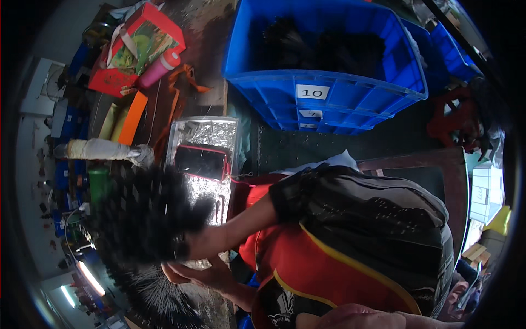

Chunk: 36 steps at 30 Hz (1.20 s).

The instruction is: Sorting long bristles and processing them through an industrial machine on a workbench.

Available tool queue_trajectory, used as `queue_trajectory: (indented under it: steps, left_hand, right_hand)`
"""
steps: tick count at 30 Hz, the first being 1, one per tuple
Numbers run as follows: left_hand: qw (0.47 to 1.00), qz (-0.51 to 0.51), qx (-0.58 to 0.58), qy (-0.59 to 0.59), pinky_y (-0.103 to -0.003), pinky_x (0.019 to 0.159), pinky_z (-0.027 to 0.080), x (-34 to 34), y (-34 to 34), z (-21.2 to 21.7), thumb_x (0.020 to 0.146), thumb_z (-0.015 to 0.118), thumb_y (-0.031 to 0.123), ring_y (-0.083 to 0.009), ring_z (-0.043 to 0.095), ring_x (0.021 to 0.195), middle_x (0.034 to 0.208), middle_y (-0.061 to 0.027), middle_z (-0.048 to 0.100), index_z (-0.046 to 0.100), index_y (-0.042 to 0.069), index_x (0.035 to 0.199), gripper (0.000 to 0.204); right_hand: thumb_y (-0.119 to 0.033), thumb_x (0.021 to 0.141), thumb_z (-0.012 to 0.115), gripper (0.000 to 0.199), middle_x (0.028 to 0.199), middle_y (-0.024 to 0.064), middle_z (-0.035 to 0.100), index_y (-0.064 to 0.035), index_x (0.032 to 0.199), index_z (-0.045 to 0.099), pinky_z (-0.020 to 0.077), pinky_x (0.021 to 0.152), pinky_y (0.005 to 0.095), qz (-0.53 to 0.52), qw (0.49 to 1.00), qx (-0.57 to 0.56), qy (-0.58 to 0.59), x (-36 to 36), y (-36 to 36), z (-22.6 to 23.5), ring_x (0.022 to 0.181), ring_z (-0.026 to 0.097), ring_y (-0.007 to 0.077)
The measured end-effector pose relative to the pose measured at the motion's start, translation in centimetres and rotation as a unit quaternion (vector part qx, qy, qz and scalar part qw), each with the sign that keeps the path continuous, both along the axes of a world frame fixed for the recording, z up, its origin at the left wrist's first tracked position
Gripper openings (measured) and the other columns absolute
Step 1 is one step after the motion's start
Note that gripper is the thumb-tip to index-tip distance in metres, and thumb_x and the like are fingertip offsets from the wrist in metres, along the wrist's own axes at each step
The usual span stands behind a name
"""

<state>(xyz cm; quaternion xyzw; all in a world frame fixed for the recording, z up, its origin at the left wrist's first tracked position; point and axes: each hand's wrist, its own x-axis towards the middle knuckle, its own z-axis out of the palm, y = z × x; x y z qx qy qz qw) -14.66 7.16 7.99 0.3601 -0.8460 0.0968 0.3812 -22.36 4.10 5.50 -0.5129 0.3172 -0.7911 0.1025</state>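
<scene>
The view is turned sideways, with my black and red shirt (350,241) on the right and both arms reaching left. My right hand (189,241) is shut on a thick bundle of black bristly fibres (145,214) that fans out to the left. Just below it, my left hand (192,274) lies with its fingers stretched out under the bundle, touching more black fibres (156,299) that spread beneath. The fibres hide the fingertips of both hands.
A phone in a red case (200,162) lies on a silvery foil bag (205,131) beside the bundle. A big blue crate (323,88) holds dark fibres. A red box (137,49), pink bottle (159,68), green bottle (98,183) and white wrapped roll (104,149) crowd the bench.
</scene>
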Motion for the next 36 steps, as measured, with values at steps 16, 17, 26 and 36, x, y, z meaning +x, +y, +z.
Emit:
queue_trajectory:
  steps: [16,17,26,36]
  left_hand:
    - [0.918,0.018,0.397,-0.002,-0.041,0.088,0.036,7.0,-1.1,-5.9,0.073,0.062,0.018,-0.0326,0.045,0.105,0.114,-0.0189,0.046,0.051,0.003,0.109,0.04]
    - [0.919,0.012,0.393,-0.021,-0.04,0.088,0.036,7.5,-2.0,-6.4,0.073,0.062,0.017,-0.0321,0.046,0.104,0.112,-0.0174,0.048,0.052,0.003,0.107,0.038]
    - [0.929,0.038,0.365,-0.043,-0.033,0.08,0.041,7.2,-3.8,-6.0,0.07,0.063,0.011,-0.0271,0.052,0.092,0.096,-0.0107,0.055,0.054,0.006,0.102,0.033]
    - [0.919,0.077,0.365,0.126,-0.028,0.076,0.044,11.4,-1.0,-6.5,0.07,0.063,0.008,-0.0196,0.055,0.086,0.092,-0.009,0.059,0.059,0.005,0.098,0.028]
  right_hand:
    - [-0.013,0.072,0.057,0.033,0.086,0.0095,0.061,-0.0039,0.104,0.055,0.0464,0.068,0.0297,-0.274,0.595,0.658,0.371,-53.4,26.2,-14.0,0.072,0.057,0.0153]
    - [-0.014,0.077,0.053,0.037,0.093,0.0087,0.06,-0.0051,0.112,0.051,0.0473,0.072,0.0299,-0.225,0.457,0.646,0.568,-56.3,30.3,-16.4,0.075,0.058,0.0157]
    - [-0.028,0.083,0.043,0.027,0.072,0.0101,0.061,-0.0089,0.095,0.058,0.0461,0.059,0.0354,0.063,0.743,0.413,0.523,-36.0,4.7,-17.8,0.064,0.058,0.024]
    - [-0.03,0.083,0.045,0.027,0.07,0.0097,0.061,-0.0081,0.086,0.059,0.0455,0.054,0.0352,-0.005,0.693,0.406,0.596,-39.3,11.3,-10.2,0.06,0.057,0.0232]
